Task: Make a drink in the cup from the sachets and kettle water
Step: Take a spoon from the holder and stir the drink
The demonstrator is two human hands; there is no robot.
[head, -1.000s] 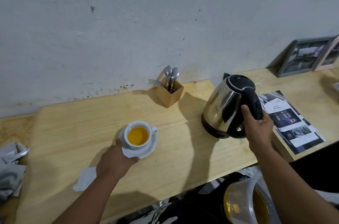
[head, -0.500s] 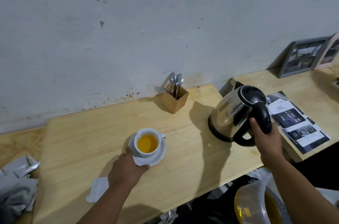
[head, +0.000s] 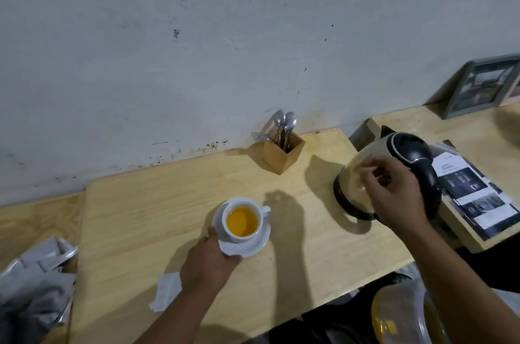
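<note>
White cup (head: 242,219) filled with orange liquid, set on a saucer (head: 254,245).
The saucer's edge is gripped by the left hand (head: 209,260); the right hand (head: 395,197) is held loosely open, empty, before the kettle (head: 363,166).

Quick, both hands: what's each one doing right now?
Left hand: gripping the saucer rim under the cup.
Right hand: open, fingers loose, off the kettle handle, holding nothing.

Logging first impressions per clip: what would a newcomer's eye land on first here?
The white cup of bright orange drink, mid-table on a saucer whose near edge the left hand holds. To its right, the right hand hovers, fingers loose, in front of the steel kettle.
</note>
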